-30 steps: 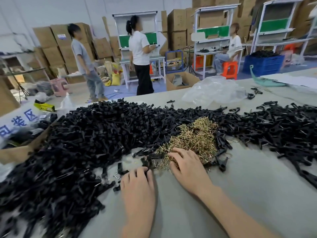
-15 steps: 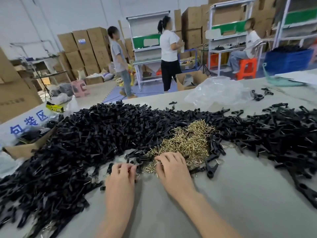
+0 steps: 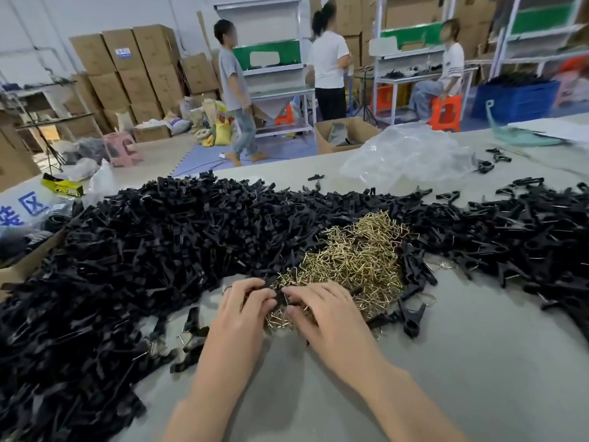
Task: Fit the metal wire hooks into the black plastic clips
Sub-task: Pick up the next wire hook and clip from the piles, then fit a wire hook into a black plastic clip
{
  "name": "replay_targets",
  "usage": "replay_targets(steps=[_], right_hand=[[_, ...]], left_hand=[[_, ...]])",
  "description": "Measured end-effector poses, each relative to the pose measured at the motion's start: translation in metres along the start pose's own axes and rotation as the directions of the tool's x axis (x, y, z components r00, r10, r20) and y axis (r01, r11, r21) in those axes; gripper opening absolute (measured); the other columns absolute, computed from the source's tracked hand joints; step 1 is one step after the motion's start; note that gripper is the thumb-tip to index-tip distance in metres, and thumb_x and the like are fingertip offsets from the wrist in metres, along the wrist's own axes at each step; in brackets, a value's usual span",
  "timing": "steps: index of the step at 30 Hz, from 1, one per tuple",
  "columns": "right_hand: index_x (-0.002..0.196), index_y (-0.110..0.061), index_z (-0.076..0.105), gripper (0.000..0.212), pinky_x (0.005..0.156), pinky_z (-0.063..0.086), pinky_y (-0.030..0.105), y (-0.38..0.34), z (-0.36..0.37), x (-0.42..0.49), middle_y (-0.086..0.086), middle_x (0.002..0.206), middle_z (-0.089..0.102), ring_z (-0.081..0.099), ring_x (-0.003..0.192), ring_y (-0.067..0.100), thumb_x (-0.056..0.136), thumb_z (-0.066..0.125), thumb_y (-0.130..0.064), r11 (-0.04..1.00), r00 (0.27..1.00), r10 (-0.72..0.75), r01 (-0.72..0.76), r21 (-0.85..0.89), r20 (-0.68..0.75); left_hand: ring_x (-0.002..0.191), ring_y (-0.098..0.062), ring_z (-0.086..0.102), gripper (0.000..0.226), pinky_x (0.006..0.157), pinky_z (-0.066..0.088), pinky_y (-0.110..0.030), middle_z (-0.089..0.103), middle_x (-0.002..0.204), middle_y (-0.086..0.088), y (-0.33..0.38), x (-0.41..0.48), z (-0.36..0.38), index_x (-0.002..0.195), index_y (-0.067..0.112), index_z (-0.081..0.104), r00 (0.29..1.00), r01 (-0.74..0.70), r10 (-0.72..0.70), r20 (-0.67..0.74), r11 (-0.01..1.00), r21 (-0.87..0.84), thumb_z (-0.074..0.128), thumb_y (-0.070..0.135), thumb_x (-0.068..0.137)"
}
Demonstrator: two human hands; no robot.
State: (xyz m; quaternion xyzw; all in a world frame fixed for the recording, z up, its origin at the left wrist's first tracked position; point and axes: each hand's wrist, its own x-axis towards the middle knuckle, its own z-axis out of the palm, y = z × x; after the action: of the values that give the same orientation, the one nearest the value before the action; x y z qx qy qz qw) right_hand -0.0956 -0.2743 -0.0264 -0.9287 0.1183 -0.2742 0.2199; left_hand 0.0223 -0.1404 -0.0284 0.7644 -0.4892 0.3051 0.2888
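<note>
Grey table: one hook pile; left hand, right hand apparently pinch one clip.

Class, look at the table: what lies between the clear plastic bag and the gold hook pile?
Head view: a band of black clips separates the bag from the hooks.

Your grey table carries a crumpled clear plastic bag at upper right, with a teal plastic piece beyond it. Upper left: stacked cardboard boxes, a pink stool below them. Top centre: a person in grey and a person in white stand either side of white shelving. Right of them, a third person sits on an orange stool, with a blue crate just beside it.
</note>
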Motion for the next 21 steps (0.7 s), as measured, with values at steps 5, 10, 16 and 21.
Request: replay_targets(steps=[5,10,16,21], right_hand=[[0.133,-0.037,0.057,0.043,0.107,0.031,0.018,0.001,-0.003,0.008,-0.025,0.123,0.061,0.046,0.116,-0.005,0.097,0.043,-0.054,0.998,0.997,-0.042,0.038,0.051,0.07],[0.127,-0.033,0.062,0.041,0.102,0.038,0.024,0.003,-0.002,0.009,-0.024,0.117,0.063,0.049,0.112,-0.001,0.097,0.042,-0.051,0.999,0.999,-0.002,0.0,0.048,0.034],[0.124,-0.03,0.066,0.033,0.105,0.032,0.017,0.006,-0.004,0.008,-0.023,0.115,0.063,0.05,0.113,-0.004,0.097,0.049,-0.038,0.996,0.999,0.043,-0.045,0.071,0.022],[0.133,-0.032,0.061,0.038,0.111,0.028,0.02,0.006,-0.005,0.008,-0.023,0.126,0.058,0.043,0.125,-0.001,0.097,0.054,-0.044,0.998,0.999,0.038,-0.04,0.04,0.038]], left_hand=[[0.099,-0.012,0.057,0.02,0.094,0.045,-0.018,0.063,0.108,-0.003,0.0,0.001,-0.002,0.096,0.007,0.071,0.996,0.029,-0.017,0.084,0.987,-0.156,0.057,0.022,0.098],[0.094,-0.013,0.06,0.017,0.084,0.047,-0.025,0.065,0.105,-0.004,0.006,0.011,-0.004,0.095,0.005,0.073,0.987,0.117,-0.088,0.133,0.965,-0.234,0.06,0.015,0.092],[0.092,-0.012,0.06,0.028,0.086,0.046,-0.023,0.063,0.105,0.0,0.002,0.011,-0.011,0.097,0.006,0.072,0.96,0.276,-0.254,0.119,0.93,-0.244,0.052,0.025,0.095],[0.096,-0.001,0.057,0.025,0.087,0.044,-0.014,0.059,0.105,0.011,-0.002,0.009,-0.014,0.1,0.012,0.072,0.935,0.354,-0.345,0.083,0.892,-0.279,0.052,0.027,0.096]])
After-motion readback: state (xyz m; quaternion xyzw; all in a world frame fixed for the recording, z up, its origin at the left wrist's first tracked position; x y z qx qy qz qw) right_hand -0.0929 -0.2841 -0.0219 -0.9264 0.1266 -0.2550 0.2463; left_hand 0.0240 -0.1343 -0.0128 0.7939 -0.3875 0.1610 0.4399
